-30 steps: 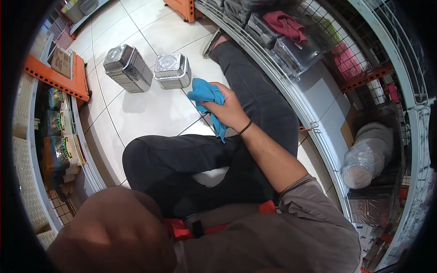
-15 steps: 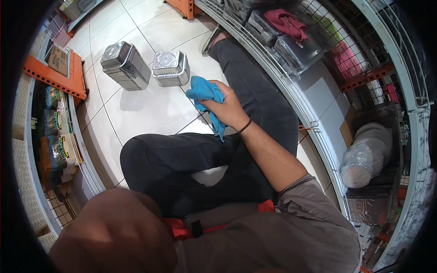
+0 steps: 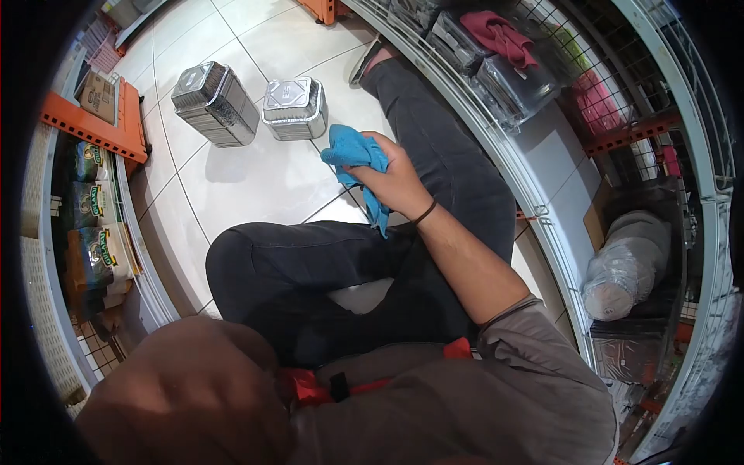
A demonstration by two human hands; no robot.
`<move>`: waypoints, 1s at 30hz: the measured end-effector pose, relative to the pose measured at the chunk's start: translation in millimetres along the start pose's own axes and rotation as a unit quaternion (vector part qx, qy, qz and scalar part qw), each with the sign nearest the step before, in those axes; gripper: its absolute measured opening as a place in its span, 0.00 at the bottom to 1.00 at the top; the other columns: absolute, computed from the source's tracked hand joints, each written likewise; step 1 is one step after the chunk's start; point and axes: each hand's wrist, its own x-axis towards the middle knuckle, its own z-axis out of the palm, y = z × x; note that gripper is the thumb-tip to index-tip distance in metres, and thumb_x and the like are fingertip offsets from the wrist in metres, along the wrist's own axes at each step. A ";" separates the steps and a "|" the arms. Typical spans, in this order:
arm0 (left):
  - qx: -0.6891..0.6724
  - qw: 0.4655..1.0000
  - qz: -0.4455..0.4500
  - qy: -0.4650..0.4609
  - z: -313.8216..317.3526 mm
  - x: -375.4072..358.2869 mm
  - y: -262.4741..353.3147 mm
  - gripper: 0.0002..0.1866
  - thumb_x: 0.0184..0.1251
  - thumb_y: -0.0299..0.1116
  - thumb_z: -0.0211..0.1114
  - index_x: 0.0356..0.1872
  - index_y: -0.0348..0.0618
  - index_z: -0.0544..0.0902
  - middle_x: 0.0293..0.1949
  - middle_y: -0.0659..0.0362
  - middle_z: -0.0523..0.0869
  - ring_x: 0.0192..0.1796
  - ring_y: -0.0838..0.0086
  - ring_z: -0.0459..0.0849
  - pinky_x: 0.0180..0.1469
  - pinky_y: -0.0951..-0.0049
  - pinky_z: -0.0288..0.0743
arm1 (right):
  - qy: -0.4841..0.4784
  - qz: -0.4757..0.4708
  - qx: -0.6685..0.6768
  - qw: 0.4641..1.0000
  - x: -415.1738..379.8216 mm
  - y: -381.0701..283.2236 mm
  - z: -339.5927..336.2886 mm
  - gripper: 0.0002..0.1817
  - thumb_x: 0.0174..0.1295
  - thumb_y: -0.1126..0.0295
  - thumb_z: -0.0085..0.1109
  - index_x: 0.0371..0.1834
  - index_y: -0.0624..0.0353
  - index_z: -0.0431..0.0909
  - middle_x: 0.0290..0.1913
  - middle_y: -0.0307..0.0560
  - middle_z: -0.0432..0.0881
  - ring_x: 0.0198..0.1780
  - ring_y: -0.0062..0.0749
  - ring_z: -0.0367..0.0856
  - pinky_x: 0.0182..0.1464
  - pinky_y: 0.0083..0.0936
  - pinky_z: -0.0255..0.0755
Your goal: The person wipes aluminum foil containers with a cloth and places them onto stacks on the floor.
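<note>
My right hand point(image 3: 397, 182) is closed around a crumpled blue cloth point(image 3: 355, 151), one end of which hangs down over my leg. A dark band circles that wrist. Just beyond the cloth, a short stack of foil trays point(image 3: 294, 110) stands on the tiled floor. To its left is a taller stack of foil trays point(image 3: 217, 107). Very near the camera at lower left, my left hand point(image 3: 182, 387) looms large and dark. Its knuckles show, but its fingers are too shaded and cut off to make out.
My legs in dark trousers point(image 3: 310, 256) are on the floor, one bent and one stretched forward. At left, an orange-and-grey shelf point(image 3: 93, 128) holds several printed packs point(image 3: 97, 252). Along the right, a wire shelf point(image 3: 465, 128) bears plastic-wrapped packs, a maroon cloth point(image 3: 500, 39) and a wrapped roll point(image 3: 624, 267).
The view has shifted slightly. My right hand keeps its grip on the blue cloth beside the short stack. My left hand stays close to the camera, and both foil stacks stand where they were.
</note>
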 end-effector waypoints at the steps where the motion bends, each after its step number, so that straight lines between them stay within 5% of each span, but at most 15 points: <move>1: 0.000 1.000 0.001 -0.002 -1.7 0.5 -0.9 0.17 0.82 0.45 0.64 0.57 0.42 0.79 0.37 0.54 0.89 0.32 0.67 0.84 0.38 0.70 0.78 | -0.001 0.001 -0.001 1.000 -0.2 -0.6 -0.6 0.22 0.65 0.79 0.70 0.63 0.60 0.82 0.45 0.43 0.90 0.43 0.26 0.87 0.50 0.23 0.80; 30: 0.053 0.999 0.010 0.007 -13.1 -11.2 -8.1 0.14 0.84 0.44 0.63 0.52 0.42 0.79 0.43 0.54 0.89 0.42 0.62 0.86 0.49 0.65 0.80 | 0.008 0.035 -0.025 0.999 3.5 9.7 -7.4 0.26 0.66 0.75 0.72 0.68 0.62 0.80 0.49 0.46 0.91 0.45 0.29 0.88 0.52 0.25 0.81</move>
